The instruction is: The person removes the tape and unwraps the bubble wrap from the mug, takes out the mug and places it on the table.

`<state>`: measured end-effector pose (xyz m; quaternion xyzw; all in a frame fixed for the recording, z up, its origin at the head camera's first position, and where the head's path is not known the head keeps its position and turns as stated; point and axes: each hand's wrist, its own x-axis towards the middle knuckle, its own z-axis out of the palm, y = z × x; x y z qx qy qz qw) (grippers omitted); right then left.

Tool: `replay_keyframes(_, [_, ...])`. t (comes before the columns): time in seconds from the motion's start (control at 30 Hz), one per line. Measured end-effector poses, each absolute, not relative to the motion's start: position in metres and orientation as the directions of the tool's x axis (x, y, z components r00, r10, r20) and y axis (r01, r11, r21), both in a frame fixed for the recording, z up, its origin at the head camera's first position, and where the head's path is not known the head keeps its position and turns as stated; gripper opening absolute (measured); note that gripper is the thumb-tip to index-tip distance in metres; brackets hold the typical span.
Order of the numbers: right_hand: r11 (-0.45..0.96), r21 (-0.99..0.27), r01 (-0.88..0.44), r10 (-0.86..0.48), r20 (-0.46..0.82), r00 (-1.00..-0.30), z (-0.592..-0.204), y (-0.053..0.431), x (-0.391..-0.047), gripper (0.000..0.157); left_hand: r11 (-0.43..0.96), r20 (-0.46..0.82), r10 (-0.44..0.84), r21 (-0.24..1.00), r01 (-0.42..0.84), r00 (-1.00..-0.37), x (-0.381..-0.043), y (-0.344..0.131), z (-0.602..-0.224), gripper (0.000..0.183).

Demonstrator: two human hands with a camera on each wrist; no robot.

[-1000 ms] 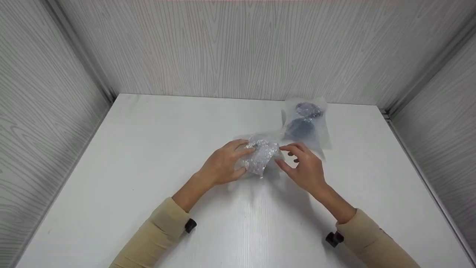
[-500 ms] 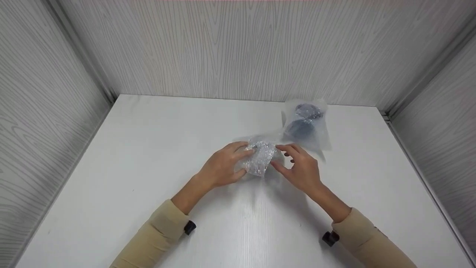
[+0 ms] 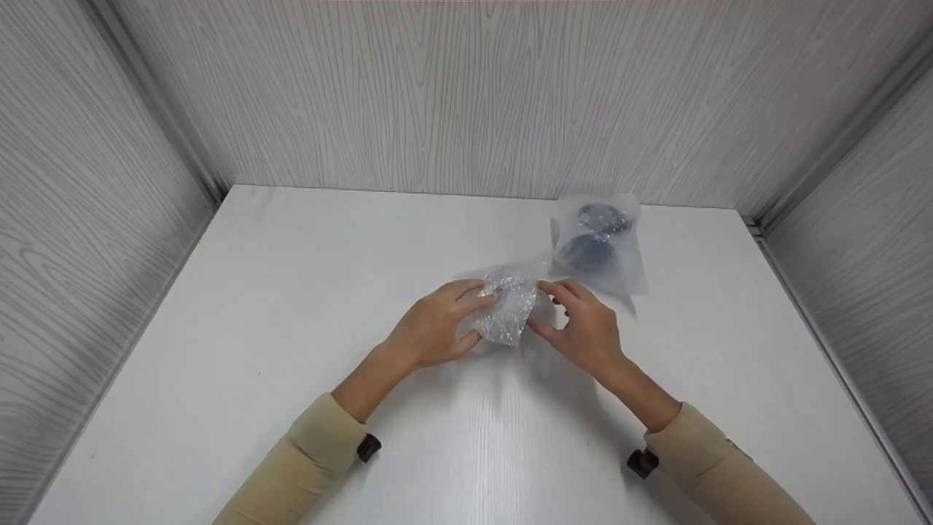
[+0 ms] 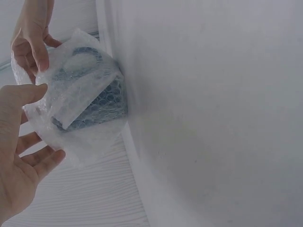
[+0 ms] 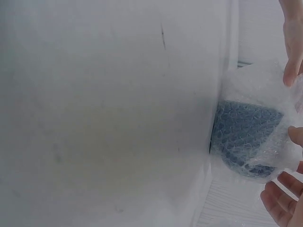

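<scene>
1. Bubble-wrapped bundle (image 3: 508,310) sits near the middle of the white table (image 3: 328,255); through its wrapping we see a blue object (image 5: 244,124).
2. Farther back and to its right, we see a translucent packet (image 3: 628,273) with two dark round shapes (image 3: 590,252).
3. Our left hand (image 3: 434,327) grips the bundle's left side.
4. Our right hand (image 3: 589,334) touches its right edge; we cannot tell whether it pinches.
</scene>
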<state>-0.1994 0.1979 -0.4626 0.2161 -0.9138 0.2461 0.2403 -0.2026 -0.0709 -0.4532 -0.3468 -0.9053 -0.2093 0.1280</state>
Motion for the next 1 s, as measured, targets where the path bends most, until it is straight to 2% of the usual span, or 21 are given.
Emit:
replay_keyframes(0.6, [0.785,-0.326,-0.526,-0.294,0.553,-0.78,-0.4641,0.1983,-0.2029,0.049,0.651,0.347,0.602,0.307,0.694,-0.719,-0.2094,-0.0749,-0.4463,0.048])
replay_keyframes(1.0, [0.776,-0.328,-0.539,-0.295,0.567,-0.769,-0.4648,0.1995,-0.204,0.051,0.647,0.415,0.592,0.265,0.715,-0.691,-0.21,-0.0796,-0.4446,0.044])
